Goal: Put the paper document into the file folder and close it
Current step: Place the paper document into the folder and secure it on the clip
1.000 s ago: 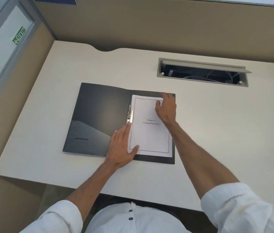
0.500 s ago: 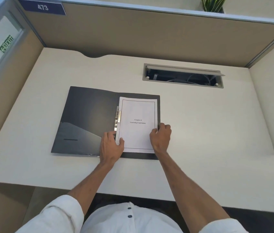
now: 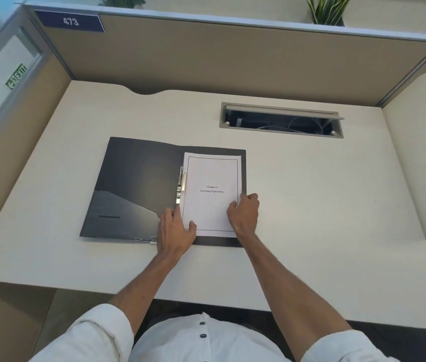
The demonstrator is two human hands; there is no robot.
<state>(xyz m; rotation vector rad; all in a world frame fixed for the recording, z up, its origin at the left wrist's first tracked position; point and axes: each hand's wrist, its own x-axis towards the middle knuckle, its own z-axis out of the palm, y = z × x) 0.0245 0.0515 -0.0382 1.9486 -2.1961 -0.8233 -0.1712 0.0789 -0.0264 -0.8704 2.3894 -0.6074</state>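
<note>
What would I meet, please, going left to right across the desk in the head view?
Open black plastic file folder's left cover → silver metal clip → white paper document → right hand → grey recessed cable tray.

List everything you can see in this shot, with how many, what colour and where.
Open plastic file folder: one, dark grey, flat at desk centre.
Printed paper document: one, white, on the folder's right half.
Metal spring clip: one, silver, along the folder's spine.
Desk: one, cream.
Cable tray opening: one, grey, far right, flap raised.
Partition panels: beige, behind and at the sides.
Number plate 473: one, blue, top left.
Exit sign: one, green, far left.
Potted plants: two, green, beyond the partition.
Left hand: on the document's lower left corner.
Right hand: at its lower right edge.
</note>
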